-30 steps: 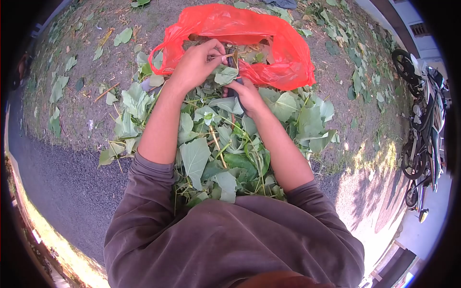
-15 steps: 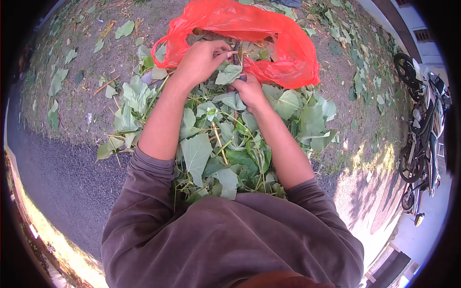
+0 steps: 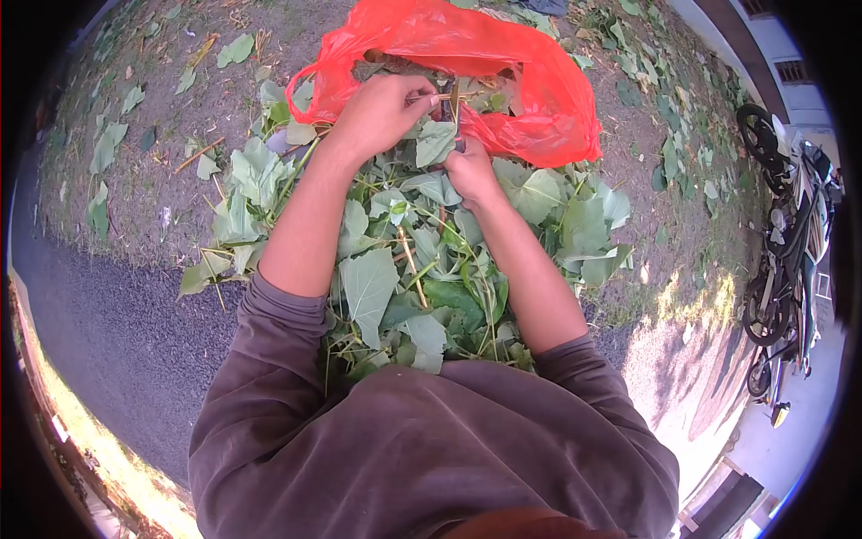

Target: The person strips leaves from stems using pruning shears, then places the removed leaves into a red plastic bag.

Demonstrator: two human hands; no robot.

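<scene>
In the head view my left hand pinches a thin stem close to the mouth of a red plastic bag. Just to its right, my right hand is closed round the dark handle of what look like pruning shears, whose blades point up beside the stem. A broad green leaf hangs between the hands and partly hides the tool. Beneath my forearms lies a heap of leafy cuttings, reaching to my lap. Cut stem pieces show inside the bag.
Bare soil with scattered leaves spreads around the heap. Dark asphalt lies at the left front. A parked motorcycle stands at the far right beside a building.
The hands and the tool have shifted very slightly to the right, with the leaf between them turning a little. The left hand keeps its pinch on the stem.
</scene>
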